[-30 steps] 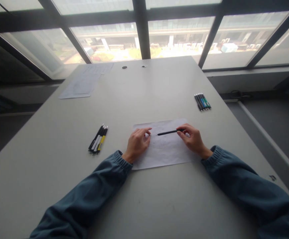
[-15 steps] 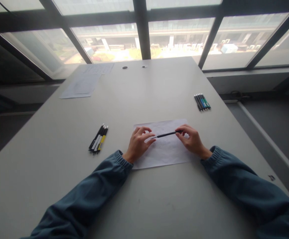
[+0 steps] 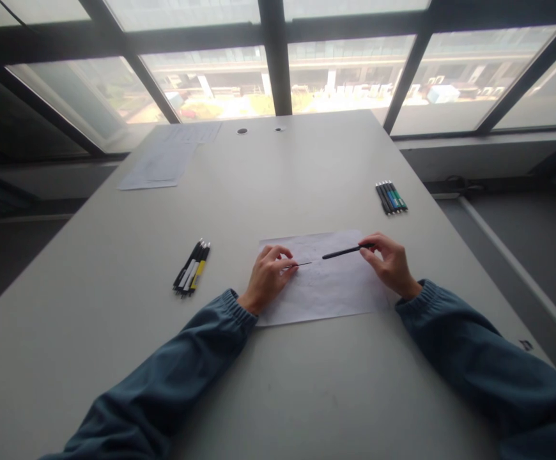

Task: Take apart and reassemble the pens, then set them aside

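Over a sheet of white paper (image 3: 326, 287) on the table, my left hand (image 3: 269, 275) pinches a thin dark pen refill (image 3: 304, 263) that points right. My right hand (image 3: 389, 260) holds a black pen barrel (image 3: 342, 252) by its right end between thumb and fingers. A small gap separates the barrel's left end from the refill's tip. My left fingers hide the refill's other end. Faint marks show on the paper beneath.
A bundle of black, white and yellow pens (image 3: 192, 268) lies to the left. Several black, blue and green pens (image 3: 391, 197) lie in a row at the right. Papers (image 3: 156, 160) rest at the far left of the table (image 3: 268, 191), by the windows.
My right hand has moved right and slightly away with the black barrel, drawing it off the refill. The refill now stands apart in my left fingers, which stay in nearly the same place.
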`<state>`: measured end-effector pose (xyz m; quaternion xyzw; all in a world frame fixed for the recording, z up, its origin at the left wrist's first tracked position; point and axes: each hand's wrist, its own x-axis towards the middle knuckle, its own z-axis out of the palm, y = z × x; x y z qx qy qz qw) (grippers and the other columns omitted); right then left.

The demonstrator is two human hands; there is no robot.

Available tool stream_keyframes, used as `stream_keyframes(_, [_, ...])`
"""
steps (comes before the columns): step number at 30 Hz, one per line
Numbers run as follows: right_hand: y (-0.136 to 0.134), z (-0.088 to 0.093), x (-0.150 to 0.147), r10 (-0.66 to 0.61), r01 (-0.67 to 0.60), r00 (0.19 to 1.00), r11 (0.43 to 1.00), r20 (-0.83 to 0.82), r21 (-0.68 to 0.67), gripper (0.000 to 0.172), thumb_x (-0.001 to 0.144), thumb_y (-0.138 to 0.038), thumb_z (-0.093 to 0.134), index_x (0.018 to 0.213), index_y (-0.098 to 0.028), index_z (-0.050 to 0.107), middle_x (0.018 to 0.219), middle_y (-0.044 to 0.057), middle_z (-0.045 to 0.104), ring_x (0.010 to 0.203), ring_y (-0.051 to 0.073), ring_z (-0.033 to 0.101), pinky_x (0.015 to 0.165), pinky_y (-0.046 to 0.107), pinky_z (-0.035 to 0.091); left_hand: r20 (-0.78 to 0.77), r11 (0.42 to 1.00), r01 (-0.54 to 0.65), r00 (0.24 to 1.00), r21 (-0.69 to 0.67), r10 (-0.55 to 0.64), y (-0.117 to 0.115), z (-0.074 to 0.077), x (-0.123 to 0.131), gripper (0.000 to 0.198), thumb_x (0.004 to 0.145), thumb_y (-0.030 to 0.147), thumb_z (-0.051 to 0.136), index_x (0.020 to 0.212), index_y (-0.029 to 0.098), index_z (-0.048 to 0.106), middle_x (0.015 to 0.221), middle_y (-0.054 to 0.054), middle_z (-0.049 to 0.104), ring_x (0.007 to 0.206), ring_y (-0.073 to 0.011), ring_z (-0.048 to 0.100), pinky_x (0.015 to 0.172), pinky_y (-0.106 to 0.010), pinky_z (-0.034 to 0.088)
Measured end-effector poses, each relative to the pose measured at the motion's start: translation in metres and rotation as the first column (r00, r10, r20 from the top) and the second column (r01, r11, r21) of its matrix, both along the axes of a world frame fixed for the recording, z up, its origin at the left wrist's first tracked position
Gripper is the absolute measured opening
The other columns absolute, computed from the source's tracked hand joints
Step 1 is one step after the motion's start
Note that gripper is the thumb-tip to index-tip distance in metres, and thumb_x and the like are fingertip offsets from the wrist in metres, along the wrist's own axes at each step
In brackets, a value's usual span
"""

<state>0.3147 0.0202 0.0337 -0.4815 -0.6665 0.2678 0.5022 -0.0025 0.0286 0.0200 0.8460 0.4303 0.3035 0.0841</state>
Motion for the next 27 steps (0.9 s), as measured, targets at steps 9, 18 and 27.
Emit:
stream_keyframes(9, [0.008,-0.01,0.014,-0.155,0.155,0.988,0.987,0.014,-0.031,0.014,0.087,-0.029,0.069,0.096,-0.02,0.075,0.096,0.007,0.071,0.078,0.018,0.064,0.066,0.032,0.052,-0.019,0.999,0.041,0.999,0.005,-0.041,-0.001,0.002,0.002,0.009,0.091,0.025,0.068,0.09,0.024,0.076,0.102,-0.006,0.066,0.089,-0.0201,0.054,0.082,-0.038,0.052])
stream_keyframes(18, [0.018,-0.017,-0.012,-0.009,0.001,0.969,0.999,0.247,0.034,0.016,0.082,-0.017,0.068,0.097,-0.022,0.074,0.093,0.006,0.073,0.091,0.024,0.065,0.085,0.04,0.053,-0.1,0.996,0.087,0.991,-0.026,-0.089,-0.002,0.009,0.004,0.014,0.094,0.03,0.064,0.093,0.026,0.077,0.094,-0.005,0.066,0.085,-0.0185,0.053,0.078,-0.034,0.048])
stream_keyframes(27, [0.008,-0.006,-0.018,-0.009,-0.041,0.935,0.991,0.353,0.131,0.014,0.091,-0.024,0.064,0.102,-0.022,0.071,0.101,0.009,0.07,0.099,0.027,0.062,0.092,0.046,0.05,-0.121,0.995,0.104,0.987,-0.01,-0.104,-0.001,0.007,0.003,0.017,0.097,0.031,0.06,0.097,0.026,0.077,0.093,-0.005,0.069,0.087,-0.0183,0.058,0.08,-0.034,0.045])
